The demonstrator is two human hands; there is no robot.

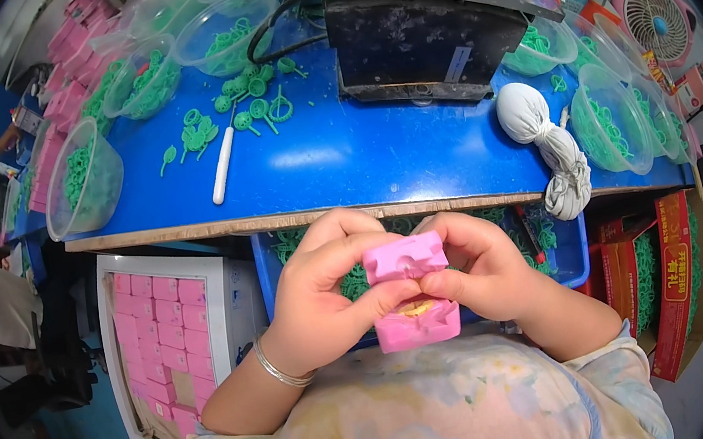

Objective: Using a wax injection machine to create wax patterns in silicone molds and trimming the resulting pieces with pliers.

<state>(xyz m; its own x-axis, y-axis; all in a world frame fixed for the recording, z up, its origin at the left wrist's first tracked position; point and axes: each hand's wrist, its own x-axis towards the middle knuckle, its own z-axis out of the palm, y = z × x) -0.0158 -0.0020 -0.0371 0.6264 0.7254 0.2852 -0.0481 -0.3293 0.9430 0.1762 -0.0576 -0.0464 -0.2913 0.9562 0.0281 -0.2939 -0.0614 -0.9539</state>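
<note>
Both my hands hold a pink rubber mould in front of my body, just beyond the table's front edge. Its two halves are parted, with a dark gap between them. Inside the nearer half shows a small yellowish patch. My left hand grips the mould from the left, thumb pressed into the gap. From the other side my right hand grips it too, its thumb tip meeting the left one. Beneath the hands is a blue tray of green ring-like pieces, partly hidden by my hands and arms.
A white-handled tool lies by loose green pieces on the blue table. Clear tubs of green pieces stand on both sides. A black machine, white cloth bundle, and box of pink blocks surround me.
</note>
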